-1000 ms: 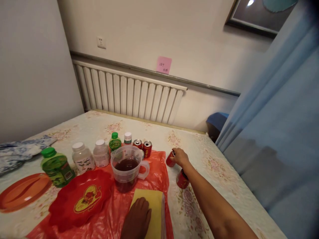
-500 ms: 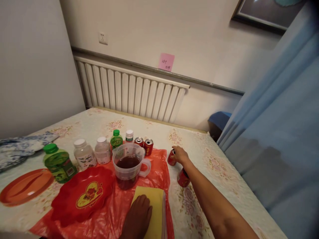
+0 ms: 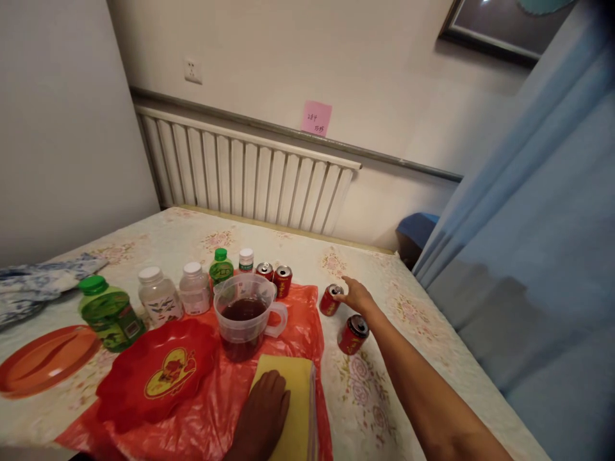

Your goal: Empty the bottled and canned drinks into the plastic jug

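My left hand (image 3: 264,410) lies flat on a folded yellow cloth (image 3: 298,390) at the front of the table. Over on the right, my right hand (image 3: 356,297) is open beside a red drink can (image 3: 330,301), its thumb close to the can's upper side; whether it touches I cannot tell. A second red can (image 3: 353,334) stands nearer to me, left of my forearm. Both cans are upright on the flowered tablecloth. Left of the cloth, a clear plastic jug (image 3: 244,320) with dark brown liquid sits on a red plastic sheet (image 3: 298,320).
Two more red cans (image 3: 283,282) stand behind the jug. Green-capped bottles (image 3: 111,317) and white-capped jars (image 3: 160,298) line the left side. A red scalloped tray (image 3: 125,384) and an orange lid (image 3: 48,362) lie in front. A blue curtain (image 3: 523,243) hangs at right.
My right hand has opened off the far can and drawn back slightly to the right, uncovering both can tops. My left hand stays on the cloth.
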A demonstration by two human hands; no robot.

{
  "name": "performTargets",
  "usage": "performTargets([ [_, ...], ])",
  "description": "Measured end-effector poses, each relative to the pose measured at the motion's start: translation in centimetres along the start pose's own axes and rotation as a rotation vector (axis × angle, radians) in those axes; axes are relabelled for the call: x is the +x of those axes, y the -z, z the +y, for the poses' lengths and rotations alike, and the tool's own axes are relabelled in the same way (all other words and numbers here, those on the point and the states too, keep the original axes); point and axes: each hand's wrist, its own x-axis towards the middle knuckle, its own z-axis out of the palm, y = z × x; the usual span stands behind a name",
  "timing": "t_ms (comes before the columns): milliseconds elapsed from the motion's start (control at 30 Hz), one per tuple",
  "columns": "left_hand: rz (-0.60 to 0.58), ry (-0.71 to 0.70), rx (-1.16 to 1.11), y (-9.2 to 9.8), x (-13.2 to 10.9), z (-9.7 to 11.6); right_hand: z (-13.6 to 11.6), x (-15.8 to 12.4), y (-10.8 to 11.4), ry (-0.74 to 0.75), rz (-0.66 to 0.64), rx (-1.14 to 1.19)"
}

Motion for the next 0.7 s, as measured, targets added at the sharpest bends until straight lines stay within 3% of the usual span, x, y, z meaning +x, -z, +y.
performTargets([
  [267,0.002,-0.02,0.025,0.7,0.4,0.3,4.0,-5.1,2.4,0.003,-0.1,0.123],
  [467,-0.003,-0.029,0.036,0.9,0.6,0.5,4.3,-8.1,1.2,0.026,-0.119,0.147],
  [700,-0.022,-0.01,0.035,1.4,0.7,0.9,4.1,-8.8,-1.0,0.054,-0.065,0.139],
])
